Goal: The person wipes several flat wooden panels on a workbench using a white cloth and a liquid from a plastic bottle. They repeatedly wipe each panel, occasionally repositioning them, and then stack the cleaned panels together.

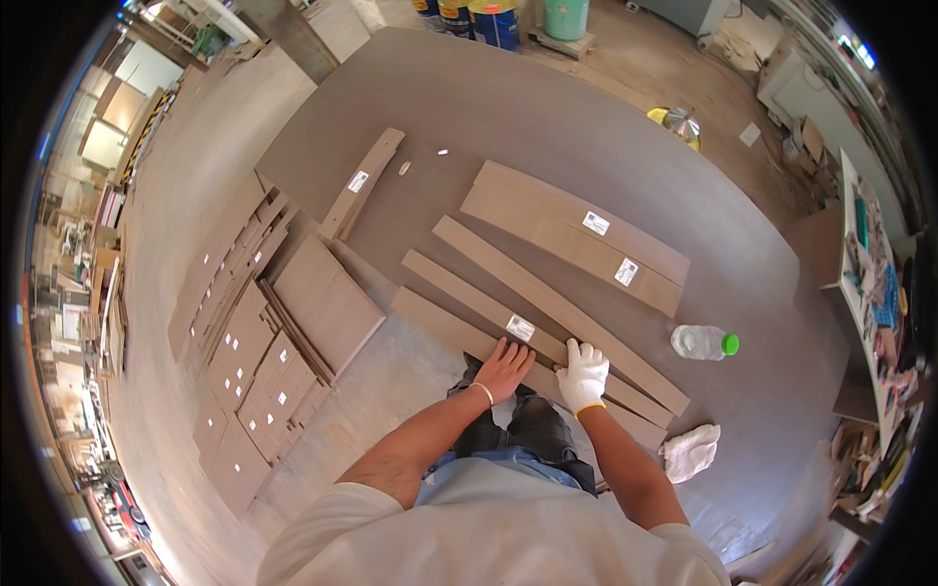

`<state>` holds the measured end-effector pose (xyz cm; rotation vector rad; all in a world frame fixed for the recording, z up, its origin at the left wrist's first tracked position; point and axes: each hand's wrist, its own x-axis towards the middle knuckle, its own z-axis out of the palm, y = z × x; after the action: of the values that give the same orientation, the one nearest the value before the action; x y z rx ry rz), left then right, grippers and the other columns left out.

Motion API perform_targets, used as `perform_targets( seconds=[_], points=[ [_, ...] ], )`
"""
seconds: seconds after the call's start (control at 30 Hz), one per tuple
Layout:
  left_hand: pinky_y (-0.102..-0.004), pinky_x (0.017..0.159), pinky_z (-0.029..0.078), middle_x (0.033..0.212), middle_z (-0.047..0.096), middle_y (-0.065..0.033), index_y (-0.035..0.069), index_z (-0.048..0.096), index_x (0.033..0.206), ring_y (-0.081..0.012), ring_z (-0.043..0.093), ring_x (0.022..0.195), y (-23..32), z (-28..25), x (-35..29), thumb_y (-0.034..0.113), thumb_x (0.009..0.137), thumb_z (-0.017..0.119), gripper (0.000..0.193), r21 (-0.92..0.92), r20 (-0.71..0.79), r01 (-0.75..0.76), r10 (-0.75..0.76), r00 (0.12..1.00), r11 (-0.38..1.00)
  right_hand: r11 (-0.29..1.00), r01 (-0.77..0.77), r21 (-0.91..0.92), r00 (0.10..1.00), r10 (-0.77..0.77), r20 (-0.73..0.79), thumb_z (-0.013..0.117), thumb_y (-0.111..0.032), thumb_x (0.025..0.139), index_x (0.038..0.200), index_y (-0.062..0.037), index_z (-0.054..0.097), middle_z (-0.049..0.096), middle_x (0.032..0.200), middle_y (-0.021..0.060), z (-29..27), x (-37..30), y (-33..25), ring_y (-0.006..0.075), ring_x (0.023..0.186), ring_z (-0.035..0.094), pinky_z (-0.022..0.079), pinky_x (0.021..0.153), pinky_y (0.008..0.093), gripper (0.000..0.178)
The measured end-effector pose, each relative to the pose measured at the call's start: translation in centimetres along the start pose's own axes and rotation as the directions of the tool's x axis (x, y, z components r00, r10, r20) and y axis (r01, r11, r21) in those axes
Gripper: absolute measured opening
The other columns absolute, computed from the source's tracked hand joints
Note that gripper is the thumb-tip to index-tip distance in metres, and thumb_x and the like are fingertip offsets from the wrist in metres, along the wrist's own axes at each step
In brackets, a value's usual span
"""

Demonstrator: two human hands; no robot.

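My bare left hand [506,369], a band on its wrist, lies with fingers stretched out over the near edge of a narrow brown board strip [459,289] that bears a white label [521,327]. To its right, my right hand [584,376] wears a white knit glove. Its fingers bend over the brown strips and the thumb points left, so it appears to grip an edge. Closest to my body lies another brown strip [430,317], partly covered by my hands. Just beyond is a longer, unlabelled strip [547,288].
Two labelled wider boards [547,210] lie farther off on the large brown sheet [391,88]. A clear bottle with green cap [699,342] and a white glove [692,452] are at right. Labelled panels [254,366] are stacked at left, below a narrow board [362,186]. Drums [493,24] stand behind.
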<state>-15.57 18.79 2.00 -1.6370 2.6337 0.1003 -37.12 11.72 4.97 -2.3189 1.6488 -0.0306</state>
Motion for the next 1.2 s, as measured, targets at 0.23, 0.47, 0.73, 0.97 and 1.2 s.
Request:
perform_targets(
  seconds=[0.23,0.47,0.73,0.97,1.2],
  points=[
    [-0.0500,0.096,0.045,0.112,0.064,-0.0060,0.011,0.070,0.111,-0.0265,0.059,0.111,1.0,-1.2,-1.2,0.021,0.087,0.067,0.027,-0.022,0.098,0.059,-0.056,0.994,0.998,0.972,0.192,-0.132,0.934,-0.140,0.328,0.080,-0.043,0.084,0.122,-0.0054,0.066,0.068,0.120,0.0146,-2.0,2.9,0.4,0.0340,0.114,0.068,0.052,0.097,0.0469,0.056],
    [-0.0477,0.092,0.053,0.109,0.069,-0.0032,0.016,0.074,0.109,-0.0258,0.066,0.113,-3.0,-3.9,-16.4,0.020,0.078,0.073,0.031,-0.151,0.402,0.432,-0.344,0.849,0.889,0.990,0.089,0.109,0.986,-0.103,0.131,0.083,-0.040,0.080,0.131,-0.0092,0.065,0.067,0.130,0.0161,-4.7,5.0,1.5,0.0385,0.119,0.069,0.055,0.103,0.0474,0.062],
    [-0.0500,0.087,0.059,0.109,0.074,-0.0077,0.020,0.079,0.114,-0.0314,0.072,0.109,-0.4,-6.7,-36.8,0.028,0.083,0.073,0.033,-0.184,0.448,0.915,-0.798,0.403,0.359,0.962,0.269,0.052,0.963,-0.267,-0.035,0.090,-0.025,0.072,0.124,-0.0016,0.065,0.064,0.124,0.0195,-1.1,8.9,3.8,0.0419,0.124,0.058,0.048,0.109,0.0521,0.063],
    [-0.0519,0.085,0.059,0.101,0.078,-0.0188,0.014,0.080,0.110,-0.0409,0.074,0.098,6.8,-5.8,-41.0,0.042,0.086,0.076,0.037,-0.318,0.497,0.903,-0.862,-0.099,-0.288,0.980,0.131,-0.150,0.988,-0.116,0.105,0.092,-0.027,0.075,0.142,0.0019,0.050,0.059,0.137,0.0231,-1.0,9.5,1.6,0.0425,0.131,0.057,0.049,0.112,0.0493,0.084],
    [-0.0516,0.092,0.058,0.105,0.077,-0.0243,0.009,0.079,0.112,-0.0451,0.072,0.103,8.0,0.7,-42.9,0.047,0.080,0.084,0.049,-0.493,0.525,0.568,-0.746,-0.410,-0.659,0.943,0.331,-0.040,0.926,-0.316,0.208,0.091,-0.028,0.072,0.130,0.0073,0.060,0.069,0.122,0.0277,-0.1,10.8,2.5,0.0446,0.112,0.068,0.055,0.102,0.0497,0.074]
  ],
)
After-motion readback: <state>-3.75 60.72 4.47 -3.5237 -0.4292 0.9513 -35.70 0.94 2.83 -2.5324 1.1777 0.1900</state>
